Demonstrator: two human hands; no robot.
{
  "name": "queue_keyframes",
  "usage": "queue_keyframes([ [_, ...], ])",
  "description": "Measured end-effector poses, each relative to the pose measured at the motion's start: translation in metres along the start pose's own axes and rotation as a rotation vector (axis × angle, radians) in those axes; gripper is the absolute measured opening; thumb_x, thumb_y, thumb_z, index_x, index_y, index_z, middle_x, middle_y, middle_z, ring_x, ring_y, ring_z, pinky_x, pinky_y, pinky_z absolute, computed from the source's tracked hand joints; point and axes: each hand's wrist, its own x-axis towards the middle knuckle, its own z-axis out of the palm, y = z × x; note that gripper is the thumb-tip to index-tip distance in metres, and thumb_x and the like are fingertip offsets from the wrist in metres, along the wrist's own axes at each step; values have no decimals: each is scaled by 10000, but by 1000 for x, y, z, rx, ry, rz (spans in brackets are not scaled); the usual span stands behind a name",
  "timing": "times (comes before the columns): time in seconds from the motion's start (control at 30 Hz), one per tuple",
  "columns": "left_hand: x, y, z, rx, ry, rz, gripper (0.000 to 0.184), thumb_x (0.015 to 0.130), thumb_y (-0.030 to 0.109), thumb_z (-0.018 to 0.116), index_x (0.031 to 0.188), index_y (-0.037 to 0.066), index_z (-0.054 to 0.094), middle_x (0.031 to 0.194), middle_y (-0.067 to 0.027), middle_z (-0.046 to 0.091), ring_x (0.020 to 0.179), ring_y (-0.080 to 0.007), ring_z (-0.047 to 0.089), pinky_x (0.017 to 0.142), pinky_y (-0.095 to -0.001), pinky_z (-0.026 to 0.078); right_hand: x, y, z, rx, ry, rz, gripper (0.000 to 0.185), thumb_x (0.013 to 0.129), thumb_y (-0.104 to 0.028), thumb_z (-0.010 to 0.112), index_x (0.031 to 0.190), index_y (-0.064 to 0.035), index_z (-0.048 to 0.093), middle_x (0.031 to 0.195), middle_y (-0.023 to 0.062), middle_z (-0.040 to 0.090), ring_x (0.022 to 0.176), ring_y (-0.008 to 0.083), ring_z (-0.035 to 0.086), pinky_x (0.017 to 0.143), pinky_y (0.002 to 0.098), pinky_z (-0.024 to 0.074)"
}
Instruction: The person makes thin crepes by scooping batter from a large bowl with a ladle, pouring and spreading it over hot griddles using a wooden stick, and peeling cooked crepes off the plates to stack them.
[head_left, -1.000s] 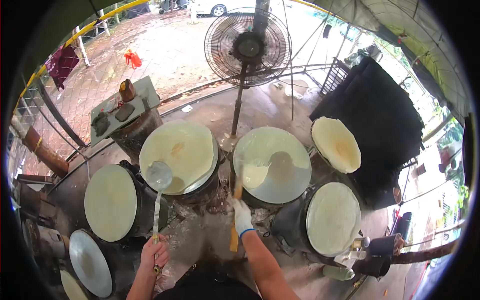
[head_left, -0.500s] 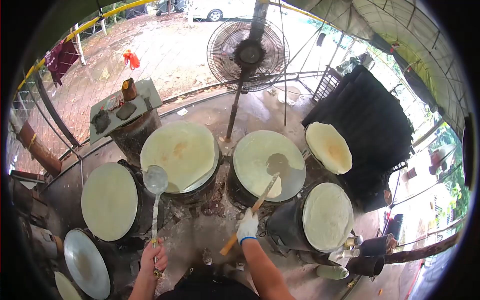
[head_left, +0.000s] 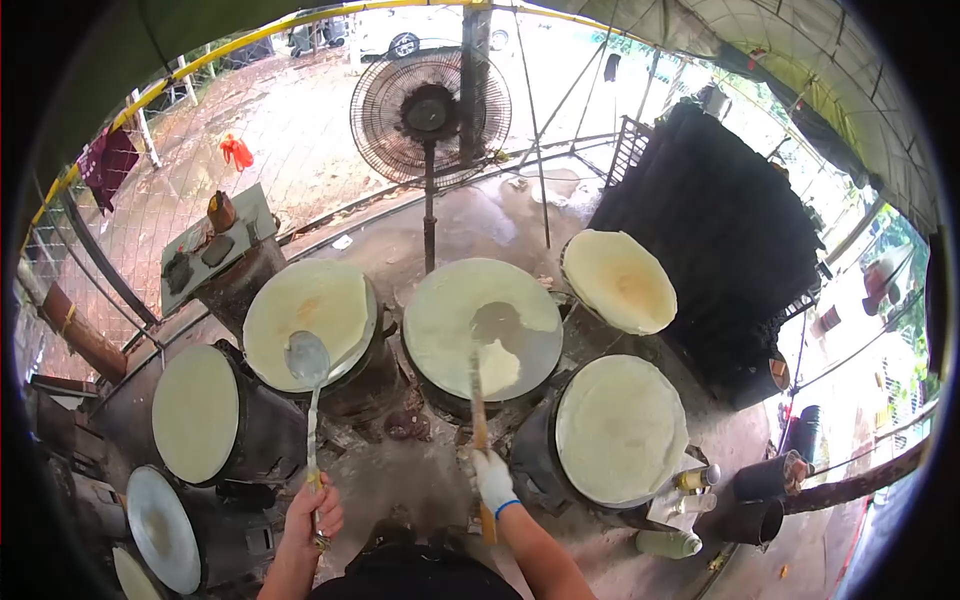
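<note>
My left hand (head_left: 312, 518), bare, is closed around the handle of a metal ladle (head_left: 307, 360). The ladle's round bowl hangs over the near edge of a pale flatbread (head_left: 280, 320) on the back left griddle. In a white glove with a blue cuff, my right hand (head_left: 494, 482) grips a wooden spreader stick (head_left: 480, 425). Its blurred far end reaches over the central griddle (head_left: 541, 352), at the pale batter. Batter (head_left: 440, 305) coats the left and back of that griddle, while grey metal shows in the middle and at right.
Coated griddles stand at left (head_left: 197, 415) and right (head_left: 620, 430). A bare griddle (head_left: 163, 530) is at lower left. A round flatbread (head_left: 620, 282) lies by a dark covered stack (head_left: 710, 230). A fan (head_left: 430, 110) stands behind; bottles (head_left: 668, 543) are at lower right.
The view has turned, shifting the middle griddles leftward in frame. The spreader stick has swung from slanting right to nearly upright, its end moving left over the batter. The ladle stays gripped.
</note>
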Motion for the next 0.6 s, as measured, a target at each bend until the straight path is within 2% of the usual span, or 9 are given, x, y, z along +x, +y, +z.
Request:
queue_keyframes([
  [0.07, 8, -20, 21, 9, -23, -7, 194, 932, 138, 529, 1118, 103, 485, 694, -28, 401, 459, -119, 367, 411, -272, 348, 2, -17, -42, 95, 45, 58, 327, 927, -307, 524, 1149, -70, 561, 654, 25, 536, 454, 114, 464, 433, 282, 394],
  [0.1, 12, -31, 30, 12, -35, -13, 193, 932, 142, 531, 1116, 100, 490, 705, -32, 407, 471, -121, 375, 421, -276, 356, 11, -18, -56, 132, 65, -48, 315, 928, -299, 523, 1128, -58, 559, 656, 29, 538, 466, 116, 477, 434, 291, 398],
  [0.2, 24, -56, 48, 34, -56, -6, 208, 913, 125, 557, 1108, 88, 496, 764, -49, 435, 520, -128, 403, 442, -273, 360, 23, -18, -73, -220, 156, -211, 337, 921, -333, 521, 1069, -35, 578, 750, 111, 636, 601, 204, 596, 585, 363, 468],
  [0.23, 25, -63, 55, 48, -34, 4, 219, 904, 121, 569, 1107, 84, 496, 788, -54, 445, 535, -132, 411, 448, -271, 360, -7, -34, -81, -325, 16, -72, 411, 915, -384, 514, 1123, -34, 571, 806, 168, 652, 704, 278, 641, 669, 392, 482],
  [0.33, 35, -79, 66, 77, -19, 16, 249, 878, 109, 600, 1100, 73, 495, 850, -65, 472, 580, -146, 436, 465, -267, 364, 5, -17, -101, -323, 5, 1, 460, 921, -413, 480, 1158, -28, 565, 858, 218, 652, 823, 345, 652, 726, 406, 487],
  [0.4, 37, -86, 66, 77, -35, -3, 264, 864, 105, 615, 1096, 70, 493, 884, -68, 485, 612, -156, 452, 478, -265, 370, 33, -38, -108, -457, 211, -290, 444, 931, -387, 482, 1145, -7, 567, 880, 239, 645, 839, 400, 622, 742, 433, 477],
  [0.43, 38, -89, 69, 89, -9, 3, 261, 864, 105, 614, 1092, 68, 493, 890, -69, 486, 621, -159, 456, 481, -266, 373, 33, -69, -111, -424, 198, -241, 460, 936, -406, 455, 1133, -6, 568, 992, 295, 611, 981, 469, 557, 830, 466, 450],
  [0.53, 43, -85, 77, 124, 32, 15, 250, 866, 103, 609, 1083, 64, 490, 905, -72, 488, 645, -169, 465, 491, -269, 382, 18, -85, -113, -386, 86, -313, 454, 929, -415, 476, 1123, -16, 570, 984, 276, 627, 955, 453, 582, 820, 462, 460],
  [0.6, 48, -82, 76, 125, 15, 21, 244, 868, 97, 604, 1080, 62, 487, 911, -74, 486, 659, -174, 469, 497, -273, 388, -2, -54, -119, -598, -110, -260, 448, 918, -410, 504, 1143, -27, 559, 965, 258, 640, 937, 437, 597, 809, 461, 466],
])
